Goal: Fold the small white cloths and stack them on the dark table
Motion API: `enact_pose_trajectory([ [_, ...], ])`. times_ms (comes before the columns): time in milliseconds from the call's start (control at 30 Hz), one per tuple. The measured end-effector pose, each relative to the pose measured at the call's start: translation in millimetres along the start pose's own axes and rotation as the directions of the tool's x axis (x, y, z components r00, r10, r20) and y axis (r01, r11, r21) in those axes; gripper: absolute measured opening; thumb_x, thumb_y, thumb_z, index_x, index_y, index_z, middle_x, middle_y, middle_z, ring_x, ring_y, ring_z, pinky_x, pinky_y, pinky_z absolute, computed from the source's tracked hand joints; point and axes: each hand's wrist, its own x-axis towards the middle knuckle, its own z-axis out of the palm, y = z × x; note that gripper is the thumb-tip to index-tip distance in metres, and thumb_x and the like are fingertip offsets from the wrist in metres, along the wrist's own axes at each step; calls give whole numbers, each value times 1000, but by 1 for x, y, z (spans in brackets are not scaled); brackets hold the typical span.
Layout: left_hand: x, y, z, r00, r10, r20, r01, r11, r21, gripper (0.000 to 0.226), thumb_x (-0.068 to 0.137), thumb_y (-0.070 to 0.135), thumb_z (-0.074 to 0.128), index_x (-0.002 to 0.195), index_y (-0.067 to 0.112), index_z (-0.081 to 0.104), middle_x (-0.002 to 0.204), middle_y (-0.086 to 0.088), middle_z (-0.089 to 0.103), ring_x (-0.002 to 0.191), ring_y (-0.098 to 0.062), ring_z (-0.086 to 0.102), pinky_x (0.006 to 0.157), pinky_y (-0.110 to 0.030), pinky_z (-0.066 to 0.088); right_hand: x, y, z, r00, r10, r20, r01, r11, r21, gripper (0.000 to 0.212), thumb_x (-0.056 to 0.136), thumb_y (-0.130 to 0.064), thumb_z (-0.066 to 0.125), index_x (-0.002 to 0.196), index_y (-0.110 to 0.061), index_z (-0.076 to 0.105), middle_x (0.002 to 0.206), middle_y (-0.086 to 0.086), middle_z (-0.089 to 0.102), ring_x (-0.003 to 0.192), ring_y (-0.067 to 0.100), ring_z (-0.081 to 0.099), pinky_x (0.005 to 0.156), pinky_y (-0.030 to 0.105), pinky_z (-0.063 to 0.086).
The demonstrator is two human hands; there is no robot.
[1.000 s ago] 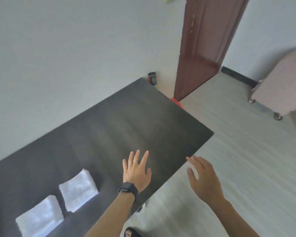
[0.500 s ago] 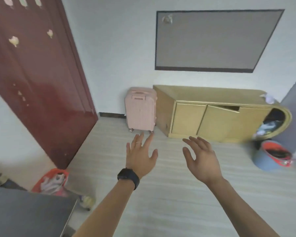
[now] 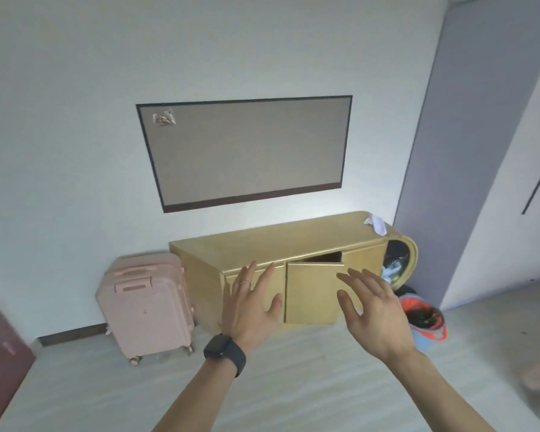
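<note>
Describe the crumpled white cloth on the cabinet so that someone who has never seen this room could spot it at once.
Find the long yellow cabinet against the white wall, under the grey framed board. Follow its top to the rounded end, away from the pink suitcase: the crumpled white cloth lies there. It is the only thing on that top, pale and rumpled.

Left hand [image 3: 250, 310] and right hand [image 3: 373, 313] raised with fingers spread, holding nothing. Behind them: yellow cabinet [image 3: 312, 251], pink suitcase [image 3: 147, 304].
</note>
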Motion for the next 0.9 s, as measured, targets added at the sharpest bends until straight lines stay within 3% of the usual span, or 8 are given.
enact_pose_trajectory([
  [133, 102, 17, 34, 998, 59, 28, -59, 998, -20, 59, 97, 52, 43, 152, 46, 22, 164, 7, 13, 150, -16, 10, 121, -47, 13, 68, 56, 15, 996, 73, -49, -74, 997, -27, 40, 94, -46, 46, 126, -29, 64, 133, -6, 61, 131, 23, 46, 98, 48, 48],
  [433, 299, 72, 154, 981, 185, 65, -183, 983, -31, 61, 97, 52, 41, 152, 49, 13, 164, 7, 12, 151, -16, 9, 122, -47, 11, 206, 213, 70, 985, 157, -70, -159, 987, -29, 43, 94, -48, 44, 126, -28, 64, 130, -8, 63, 131, 21, 47, 101, 46, 47],
  [567, 382, 85, 216, 986, 148, 81, -148, 989, -12, 62, 96, 53, 41, 151, 51, 12, 163, 11, 12, 151, -14, 9, 121, -48, 11, 272, 291, 108, 985, 169, -28, -169, 986, 4, 42, 94, -47, 45, 126, -28, 64, 126, -14, 64, 126, 19, 49, 100, 45, 48],
  [733, 472, 86, 279, 990, 52, 134, -57, 998, 29, 61, 96, 47, 41, 152, 48, 15, 163, 12, 14, 151, -15, 10, 121, -47, 12, 352, 366, 157, 977, 212, 33, -212, 977, -3, 33, 90, -30, 67, 123, -25, 65, 119, -12, 67, 119, 21, 54, 94, 41, 51],
  [900, 559, 67, 348, 976, 11, 219, -22, 999, 50, 59, 97, 47, 38, 152, 46, 17, 164, 10, 11, 151, -15, 5, 122, -48, 8, 425, 430, 220, 964, 239, 116, -240, 971, -3, 32, 91, -30, 67, 122, -27, 66, 116, -12, 68, 116, 20, 57, 93, 40, 51],
])
